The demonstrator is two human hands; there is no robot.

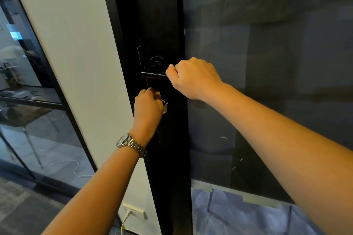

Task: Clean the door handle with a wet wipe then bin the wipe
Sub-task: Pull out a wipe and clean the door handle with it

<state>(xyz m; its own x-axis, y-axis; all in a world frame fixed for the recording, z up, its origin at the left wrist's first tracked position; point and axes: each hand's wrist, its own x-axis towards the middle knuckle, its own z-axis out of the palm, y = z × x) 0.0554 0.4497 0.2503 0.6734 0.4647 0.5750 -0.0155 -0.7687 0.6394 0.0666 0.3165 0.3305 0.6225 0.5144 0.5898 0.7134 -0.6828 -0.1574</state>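
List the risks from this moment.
The right hand grips the free end of the black lever door handle, so that stretch may go unwiped.
Its weight might depress the lever and unlatch the black-framed door.
The white wet wipe, bunched in the left hand below the handle, might drop.

Left hand [148, 104] below door handle [152, 75]

A silver link-band wristwatch [130, 144] circles the bare left wrist.
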